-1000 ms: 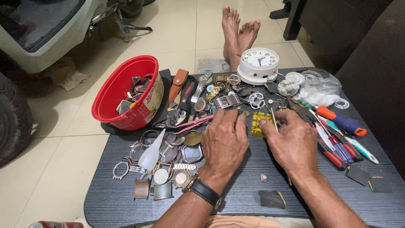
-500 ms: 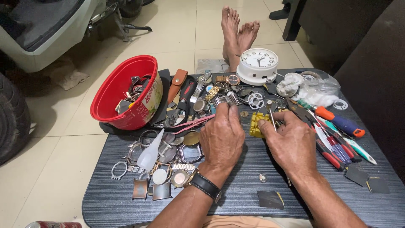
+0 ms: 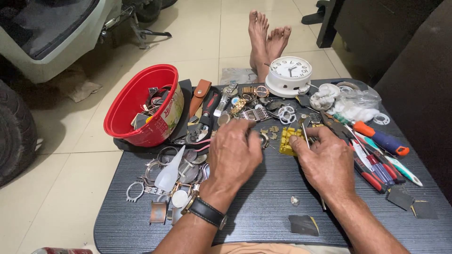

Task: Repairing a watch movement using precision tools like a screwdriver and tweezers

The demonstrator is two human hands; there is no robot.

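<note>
My left hand (image 3: 235, 153), with a black-strapped watch on its wrist, rests palm down on the dark table (image 3: 263, 207). Its fingers curl over a small round metal watch piece (image 3: 262, 139), mostly hidden beneath them. My right hand (image 3: 325, 157) pinches a thin metal tool (image 3: 303, 128) that points up and away. A yellow plastic holder block (image 3: 286, 141) lies between the two hands, touching the right fingertips. A second thin metal shaft (image 3: 323, 203) sticks out below my right wrist.
A red plastic tub (image 3: 136, 106) of watch parts stands at the left. Loose watch cases and bands (image 3: 174, 176) lie beside my left hand. A white clock (image 3: 289, 75) sits at the back and screwdrivers (image 3: 381, 160) at the right. Bare feet (image 3: 266, 37) rest on the floor beyond.
My left hand has shifted slightly left and forward, closing over the small watch piece. My right hand has stayed by the yellow block.
</note>
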